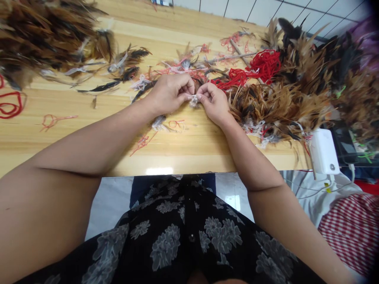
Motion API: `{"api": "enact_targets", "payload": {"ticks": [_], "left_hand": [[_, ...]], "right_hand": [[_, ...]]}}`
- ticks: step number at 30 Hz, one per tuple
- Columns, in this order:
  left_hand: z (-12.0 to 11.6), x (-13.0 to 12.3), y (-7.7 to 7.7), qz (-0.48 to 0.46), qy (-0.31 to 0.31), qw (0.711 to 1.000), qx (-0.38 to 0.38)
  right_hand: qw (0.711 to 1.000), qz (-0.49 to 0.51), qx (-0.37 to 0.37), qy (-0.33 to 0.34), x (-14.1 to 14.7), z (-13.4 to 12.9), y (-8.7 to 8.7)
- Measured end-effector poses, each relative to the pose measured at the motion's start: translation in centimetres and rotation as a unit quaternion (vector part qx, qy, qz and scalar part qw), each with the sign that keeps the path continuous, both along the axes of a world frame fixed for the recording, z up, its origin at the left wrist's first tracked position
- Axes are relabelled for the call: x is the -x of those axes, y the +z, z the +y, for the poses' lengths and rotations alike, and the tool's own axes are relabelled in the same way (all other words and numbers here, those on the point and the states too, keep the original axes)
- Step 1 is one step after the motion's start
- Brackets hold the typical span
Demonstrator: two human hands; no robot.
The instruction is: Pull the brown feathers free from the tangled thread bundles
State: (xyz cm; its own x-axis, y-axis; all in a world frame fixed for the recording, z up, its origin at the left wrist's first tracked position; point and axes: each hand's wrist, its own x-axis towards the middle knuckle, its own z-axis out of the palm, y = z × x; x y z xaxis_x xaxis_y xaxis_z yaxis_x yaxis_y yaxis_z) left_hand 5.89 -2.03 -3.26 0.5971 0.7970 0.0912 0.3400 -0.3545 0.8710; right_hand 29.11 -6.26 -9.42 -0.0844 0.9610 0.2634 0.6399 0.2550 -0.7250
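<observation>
Over the middle of the wooden table [195, 154], both my hands meet at a small feather bundle [194, 103] with a pale, fluffy tied end. My left hand [173, 91] pinches it from the left, thumb against bent fingers. From the right, my right hand [213, 101] pinches the same end, its fingers curled. Darker feather parts lie just behind my fingertips, partly hidden. Close behind my hands is a tangle of red yarn [237, 78]. A brown feather heap [272, 103] begins right beside my right hand.
A large brown feather pile [44, 37] fills the back left, loose feathers [127, 63] beside it. Red string scraps [55, 120] are scattered about. A white power bank [324, 152] with cables stands at the front right edge. Thin sticks [239, 53] lie near the yarn.
</observation>
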Motion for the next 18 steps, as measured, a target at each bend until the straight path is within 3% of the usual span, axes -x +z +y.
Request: {"api": "enact_targets", "payload": {"ticks": [9,14,18], "left_hand": [[0.4,-0.1,-0.3,-0.001,-0.012,1.0,-0.026],[0.0,-0.1,0.1,-0.006,-0.023,1.0,0.003],[0.5,0.0,-0.5,0.01,-0.028,0.999,-0.025]], "right_hand": [[1.0,0.027,-0.006,-0.008,-1.2,0.9,-0.6],[0.999,0.035,-0.014,-0.005,-1.5,0.9,0.0],[0.999,0.04,-0.018,-0.007,-1.5,0.7,0.5]]}}
